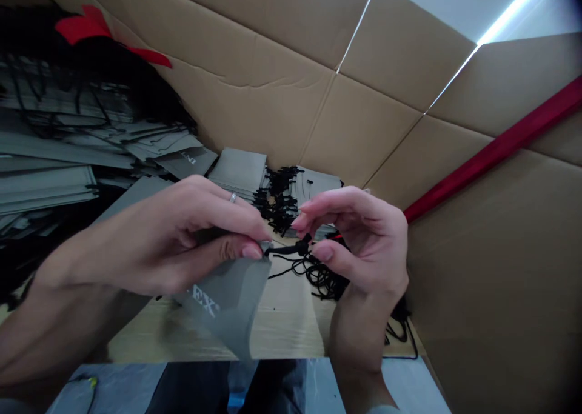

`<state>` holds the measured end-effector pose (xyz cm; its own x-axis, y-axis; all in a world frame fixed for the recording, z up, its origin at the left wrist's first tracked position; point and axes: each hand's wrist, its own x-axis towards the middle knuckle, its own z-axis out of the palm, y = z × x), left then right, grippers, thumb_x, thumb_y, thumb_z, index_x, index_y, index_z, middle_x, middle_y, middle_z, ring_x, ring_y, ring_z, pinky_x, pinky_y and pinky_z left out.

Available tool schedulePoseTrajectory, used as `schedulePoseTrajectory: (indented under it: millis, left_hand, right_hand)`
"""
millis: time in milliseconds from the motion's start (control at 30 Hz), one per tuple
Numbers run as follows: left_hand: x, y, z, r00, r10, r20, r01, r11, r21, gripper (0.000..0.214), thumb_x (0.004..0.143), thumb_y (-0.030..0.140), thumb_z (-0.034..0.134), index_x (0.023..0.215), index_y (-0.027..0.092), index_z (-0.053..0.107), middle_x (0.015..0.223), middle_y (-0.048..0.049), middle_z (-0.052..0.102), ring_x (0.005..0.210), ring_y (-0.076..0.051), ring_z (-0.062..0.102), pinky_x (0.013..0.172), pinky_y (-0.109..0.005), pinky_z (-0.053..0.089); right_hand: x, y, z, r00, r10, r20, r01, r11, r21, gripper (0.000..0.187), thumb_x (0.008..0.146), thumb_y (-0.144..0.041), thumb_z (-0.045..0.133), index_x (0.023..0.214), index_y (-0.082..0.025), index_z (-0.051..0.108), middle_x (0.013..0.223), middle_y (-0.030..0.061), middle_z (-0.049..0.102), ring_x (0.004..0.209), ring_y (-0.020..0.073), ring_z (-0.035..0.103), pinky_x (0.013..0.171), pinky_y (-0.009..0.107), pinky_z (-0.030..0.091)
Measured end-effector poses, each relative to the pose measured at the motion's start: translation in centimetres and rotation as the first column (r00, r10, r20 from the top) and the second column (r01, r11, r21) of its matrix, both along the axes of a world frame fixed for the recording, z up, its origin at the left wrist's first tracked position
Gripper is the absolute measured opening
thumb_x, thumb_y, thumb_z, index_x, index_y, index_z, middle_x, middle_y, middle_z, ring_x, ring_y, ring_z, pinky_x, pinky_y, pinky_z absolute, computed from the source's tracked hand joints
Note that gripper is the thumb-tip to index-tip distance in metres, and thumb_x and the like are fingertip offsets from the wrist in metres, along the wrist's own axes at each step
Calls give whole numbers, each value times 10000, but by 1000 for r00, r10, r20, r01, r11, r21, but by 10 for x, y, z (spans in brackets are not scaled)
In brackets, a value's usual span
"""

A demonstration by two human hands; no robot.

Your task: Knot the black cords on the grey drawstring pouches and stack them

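Head: pouch (234,299) in left grip (195,235)

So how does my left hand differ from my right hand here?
The left hand is closed, pinching the grey bag near the black cord; the right hand is open beside the cord's knot, its thumb and fingers apart. The left hand wears a ring; none shows on the right hand. Both are ungloved.
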<state>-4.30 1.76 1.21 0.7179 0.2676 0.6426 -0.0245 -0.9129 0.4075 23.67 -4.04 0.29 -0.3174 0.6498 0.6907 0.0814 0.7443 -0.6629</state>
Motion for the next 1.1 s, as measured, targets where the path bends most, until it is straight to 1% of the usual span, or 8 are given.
schedulePoseTrajectory:
  millis: [100, 300, 367, 500, 667, 867, 967, 1100]
  left_hand:
    - [0, 4, 4, 994, -77, -77, 74, 997, -36, 200, 1132, 189, 624, 1025, 243, 785, 729, 27, 707, 555, -87, 570, 516, -201, 425]
    - [0, 3, 7, 995, 38, -96, -41, 999, -34, 169, 1117, 243, 645, 1021, 259, 782, 670, 56, 629, 530, -89, 507, 483, -220, 379]
    - [5, -2, 6, 991, 123, -43, -124, 992, -34, 124, 1098, 275, 679, 1074, 265, 800, 742, 49, 712, 573, -88, 578, 506, -205, 424]
    - [23, -13, -3, 959, 222, 177, -211, 974, -80, 123, 1025, 305, 798, 1135, 256, 771, 982, 23, 830, 799, -118, 758, 713, -223, 590]
    - [40, -20, -19, 865, 345, 366, -376, 926, 17, 97, 1045, 302, 753, 1136, 305, 721, 988, 49, 826, 801, -118, 747, 726, -278, 585]
    - [41, -25, -24, 811, 423, 405, -484, 873, 57, 70, 1017, 295, 729, 1079, 309, 700, 920, 60, 829, 712, -121, 703, 690, -307, 575]
    - [42, -26, -23, 799, 441, 409, -479, 878, -10, 80, 968, 323, 760, 1026, 290, 717, 851, 74, 783, 651, -95, 642, 642, -294, 517]
    - [44, -22, -22, 840, 361, 406, -362, 929, -77, 145, 944, 291, 795, 1073, 293, 730, 957, 53, 815, 768, -118, 709, 691, -308, 554]
  right_hand:
    - [3, -4, 4, 990, -96, 108, 91, 994, 55, 268, 1010, -211, 868, 1277, -242, 860, 1065, 48, 889, 927, 200, 847, 782, 327, 702]
    - [1, -6, 6, 965, -210, 155, 188, 971, 146, 177, 994, -150, 903, 1099, -291, 883, 983, -10, 893, 863, 164, 823, 759, 317, 664]
    - [-4, -8, 7, 955, -259, 142, 235, 957, 169, 190, 1010, -123, 864, 1084, -298, 880, 984, -8, 890, 882, 172, 825, 776, 331, 673]
    - [-18, -10, 8, 934, -343, 96, 308, 914, 263, 228, 991, -74, 811, 1041, -286, 875, 1004, 2, 890, 902, 182, 829, 779, 339, 695]
    - [-32, -11, 3, 897, -441, 23, 417, 864, 282, 284, 939, -46, 779, 1059, -293, 849, 939, -16, 859, 819, 178, 798, 716, 340, 690]
    - [-43, -10, -1, 870, -494, -2, 461, 811, 361, 264, 917, -53, 758, 1013, -294, 810, 896, -13, 832, 800, 187, 783, 700, 355, 686]
    - [-44, -10, -1, 876, -482, -31, 449, 791, 415, 305, 911, -42, 748, 1011, -326, 797, 897, -19, 838, 812, 204, 791, 716, 380, 702]
    - [-41, -12, 1, 885, -466, -6, 435, 822, 367, 296, 927, -53, 766, 1008, -334, 811, 886, -24, 843, 819, 205, 795, 713, 383, 702]
